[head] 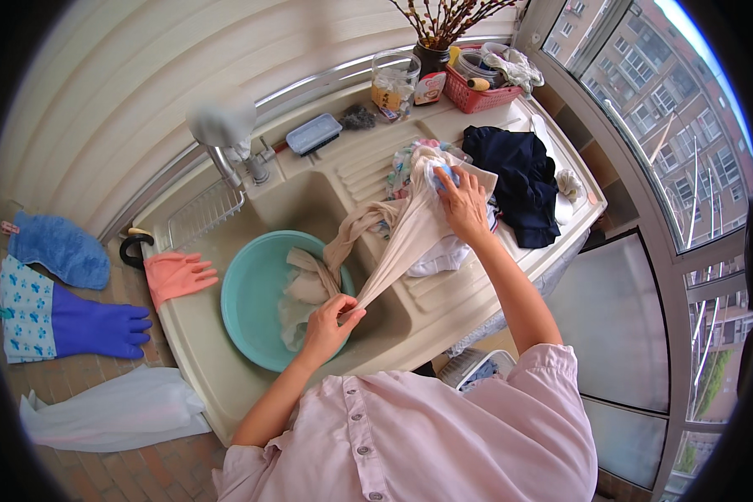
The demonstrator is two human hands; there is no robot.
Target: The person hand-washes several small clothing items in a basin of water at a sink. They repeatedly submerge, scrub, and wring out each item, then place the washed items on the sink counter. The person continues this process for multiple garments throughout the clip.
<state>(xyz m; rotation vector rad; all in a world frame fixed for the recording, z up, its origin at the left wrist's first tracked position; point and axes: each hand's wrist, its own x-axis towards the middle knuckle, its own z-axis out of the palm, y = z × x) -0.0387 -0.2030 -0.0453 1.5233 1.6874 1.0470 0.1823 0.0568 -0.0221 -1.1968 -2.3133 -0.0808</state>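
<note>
A beige stretchy garment lies stretched between my two hands. My left hand pinches its narrow end above the right side of a turquoise basin. My right hand rests on the wide end, with something light blue, perhaps soap, under its fingers. Another length of the beige cloth runs down into the basin, where it lies bunched beside a thin whitish cloth. Beneath the right hand a floral cloth and a white cloth lie on the ribbed washboard. Dark navy clothing lies to its right.
The faucet stands behind the basin. A coral rubber glove hangs over the sink's left edge. Along the back sit a plastic box on a brush, a clear jar and a pink basket. A white laundry basket stands below the counter.
</note>
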